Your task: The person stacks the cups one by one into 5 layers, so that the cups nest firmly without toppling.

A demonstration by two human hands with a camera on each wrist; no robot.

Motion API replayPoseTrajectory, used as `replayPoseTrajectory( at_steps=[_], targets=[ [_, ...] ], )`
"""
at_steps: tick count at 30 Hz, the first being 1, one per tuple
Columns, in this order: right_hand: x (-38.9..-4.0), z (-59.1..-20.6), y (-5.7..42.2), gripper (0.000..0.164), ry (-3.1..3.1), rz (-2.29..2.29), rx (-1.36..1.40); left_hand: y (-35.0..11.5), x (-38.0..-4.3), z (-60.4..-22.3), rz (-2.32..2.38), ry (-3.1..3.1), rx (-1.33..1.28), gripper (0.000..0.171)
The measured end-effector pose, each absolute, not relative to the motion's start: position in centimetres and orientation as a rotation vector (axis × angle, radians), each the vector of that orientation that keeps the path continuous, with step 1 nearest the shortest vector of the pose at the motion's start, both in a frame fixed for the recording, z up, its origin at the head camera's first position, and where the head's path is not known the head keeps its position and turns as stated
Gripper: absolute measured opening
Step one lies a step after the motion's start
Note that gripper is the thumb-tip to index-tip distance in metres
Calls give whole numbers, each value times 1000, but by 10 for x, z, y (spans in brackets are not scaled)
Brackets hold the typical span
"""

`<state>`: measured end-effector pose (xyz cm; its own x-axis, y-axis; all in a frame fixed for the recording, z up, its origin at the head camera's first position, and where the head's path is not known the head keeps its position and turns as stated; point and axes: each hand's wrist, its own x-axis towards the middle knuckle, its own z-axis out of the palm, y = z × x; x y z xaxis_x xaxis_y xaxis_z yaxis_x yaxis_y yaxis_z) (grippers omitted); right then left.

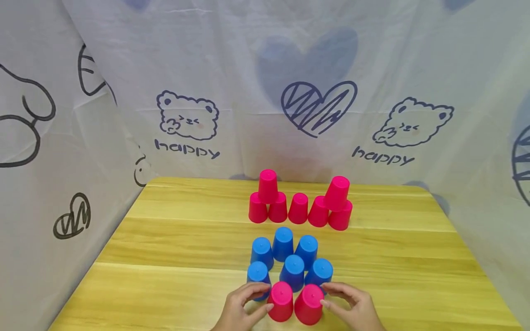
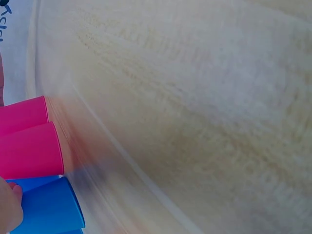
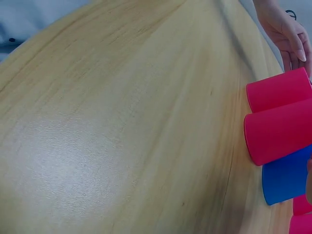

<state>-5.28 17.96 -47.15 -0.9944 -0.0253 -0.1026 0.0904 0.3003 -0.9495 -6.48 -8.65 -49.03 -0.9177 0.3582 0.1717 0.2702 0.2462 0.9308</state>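
From left, a person's left hand [image 1: 242, 305] curls around the left pink cup [image 1: 281, 303] at the near side of the worktop [image 1: 165, 243]; six upturned blue cups [image 1: 292, 276] and seven far pink cups [image 1: 298, 209] stand beyond; the right pink cup [image 1: 308, 305] is grasped by the right hand [image 1: 357, 306].

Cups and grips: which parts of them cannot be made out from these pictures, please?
Head: lower part of the rightmost blue cup, behind the near right pink cup and right grip.
Left wrist: most of the left grip, cut by the left edge.
Right wrist: most of the right grip, cut by the right edge.
All views: the insides of the cups, behind their walls.
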Motion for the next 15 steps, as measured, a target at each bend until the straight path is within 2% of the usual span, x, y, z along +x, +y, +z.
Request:
replayPoseTrajectory(
  at_steps=[15],
  targets=[
    [-54,-488,174,44,2480,-1694,-19,-82,-64,-498,1693,2389,556,47]
  ],
)
